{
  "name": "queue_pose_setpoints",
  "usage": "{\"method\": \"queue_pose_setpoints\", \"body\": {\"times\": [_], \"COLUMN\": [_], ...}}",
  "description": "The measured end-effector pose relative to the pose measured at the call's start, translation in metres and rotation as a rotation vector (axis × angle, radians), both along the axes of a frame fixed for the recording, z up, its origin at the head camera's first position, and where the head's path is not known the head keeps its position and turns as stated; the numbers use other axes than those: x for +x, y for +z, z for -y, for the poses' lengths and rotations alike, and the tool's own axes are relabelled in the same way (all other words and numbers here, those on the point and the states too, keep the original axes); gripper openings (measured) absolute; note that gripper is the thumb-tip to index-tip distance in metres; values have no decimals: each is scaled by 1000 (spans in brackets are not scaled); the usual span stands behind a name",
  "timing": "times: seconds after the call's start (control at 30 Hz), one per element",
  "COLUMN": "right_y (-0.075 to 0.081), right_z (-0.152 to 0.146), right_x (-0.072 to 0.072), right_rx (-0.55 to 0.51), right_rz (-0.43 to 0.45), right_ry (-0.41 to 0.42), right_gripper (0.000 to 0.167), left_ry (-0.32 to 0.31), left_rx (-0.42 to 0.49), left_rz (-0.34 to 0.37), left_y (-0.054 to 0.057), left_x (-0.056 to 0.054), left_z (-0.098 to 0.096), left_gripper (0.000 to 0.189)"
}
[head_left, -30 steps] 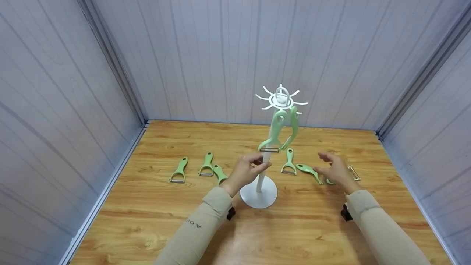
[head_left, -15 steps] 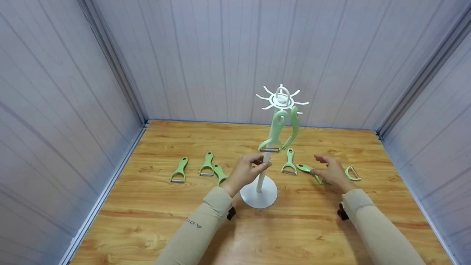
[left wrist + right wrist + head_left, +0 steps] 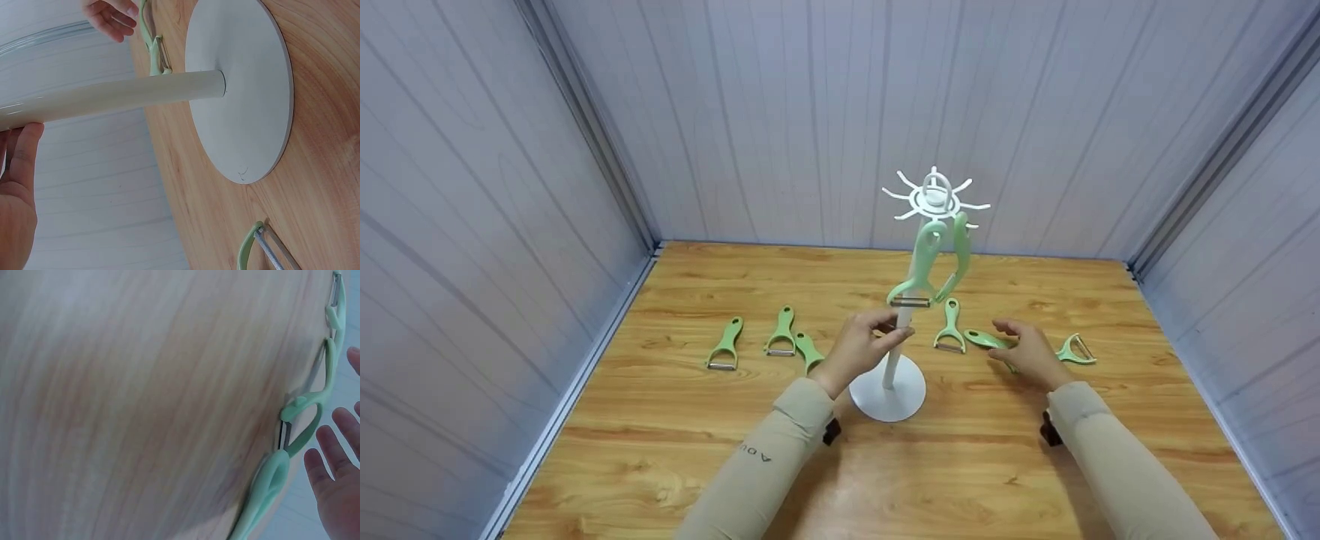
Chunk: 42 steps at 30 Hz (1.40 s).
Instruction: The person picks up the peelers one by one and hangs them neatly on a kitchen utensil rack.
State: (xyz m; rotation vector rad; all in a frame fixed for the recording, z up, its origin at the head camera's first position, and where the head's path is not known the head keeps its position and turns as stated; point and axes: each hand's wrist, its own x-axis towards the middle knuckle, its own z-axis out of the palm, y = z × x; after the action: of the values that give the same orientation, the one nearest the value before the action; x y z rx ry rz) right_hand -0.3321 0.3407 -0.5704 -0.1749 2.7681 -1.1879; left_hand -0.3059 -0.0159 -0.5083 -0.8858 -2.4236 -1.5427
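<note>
My left hand (image 3: pixel 855 351) pinches the white pole (image 3: pixel 140 93) of a stand between thumb and fingers. The stand's round base (image 3: pixel 877 401) rests on the table. From its crown of hooks (image 3: pixel 935 199) hang two green peelers, one facing forward (image 3: pixel 924 259) and one seen edge-on (image 3: pixel 962 251). My right hand (image 3: pixel 1030 358) hovers with parted fingers over a lying green peeler (image 3: pixel 982 339), hiding its blade end. In the right wrist view the fingers (image 3: pixel 337 450) are spread and apart from the peelers. Another peeler (image 3: pixel 1069 352) lies right of this hand, its handle hidden.
Right of the pole lies a green peeler (image 3: pixel 951 328). To the left are more peelers: one farthest left (image 3: pixel 727 345), one beside it (image 3: pixel 783 330), and one (image 3: pixel 808 351) partly covered by the left hand. Panelled walls (image 3: pixel 757 127) enclose the wooden table (image 3: pixel 675 450).
My right hand has moved left, from near the far-right peeler to over the one beside it, uncovering more of the far-right peeler. The left hand stays on the pole.
</note>
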Motion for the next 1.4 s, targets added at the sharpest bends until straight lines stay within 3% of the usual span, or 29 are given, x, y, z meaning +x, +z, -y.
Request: {"method": "queue_pose_setpoints", "body": {"times": [0.4,0.7,1.03,1.4], "right_y": [-8,-4,10,33], "right_z": [-1,-3,-4,6], "right_x": [-4,-2,5,16], "right_rx": [105,171,99,29], "right_rz": [30,6,-8,-128], "right_ry": [-6,10,-59,-65], "right_gripper": [56,48,47,46], "left_ry": [-15,-12,-24,-20], "left_rx": [16,13,15,11], "left_rz": [-6,-8,-24,-9], "left_y": [-2,0,1,1], "left_x": [-1,-1,-1,-2], "left_z": [0,-1,0,0], "left_gripper": [20,19,20,22]}}
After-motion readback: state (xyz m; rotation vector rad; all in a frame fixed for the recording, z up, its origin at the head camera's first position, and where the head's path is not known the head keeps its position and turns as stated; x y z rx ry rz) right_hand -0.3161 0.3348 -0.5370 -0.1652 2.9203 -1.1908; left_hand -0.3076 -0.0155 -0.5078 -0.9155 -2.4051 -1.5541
